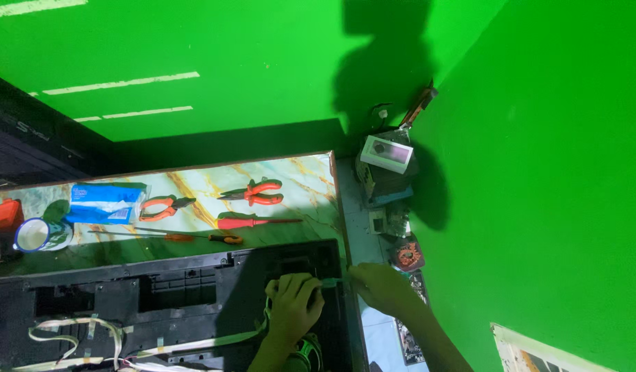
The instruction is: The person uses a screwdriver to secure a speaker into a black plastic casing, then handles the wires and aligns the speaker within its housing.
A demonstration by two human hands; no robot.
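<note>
Far left on the worktop (194, 180): red box (2, 213), white cup (34, 234), blue packet (104, 202). Then orange pliers (163, 206), a thin orange-handled screwdriver (187, 236), red screwdriver (252, 221), red-green pliers (257, 192). Black panel (159, 289) lies in front, white ribbon cables (76, 337) across its lower left. Left hand (294, 306) rests curled on the panel's right end, fingers together; whether it grips anything cannot be told. Green-handled tool (331, 281) runs horizontally between the hands, long axis left-right, tip toward the left hand. Right hand (380, 286) is clamped on its handle end, just right of the panel edge and the nearer one. Clutter pile (387, 179) sits at the wall corner beyond.
</note>
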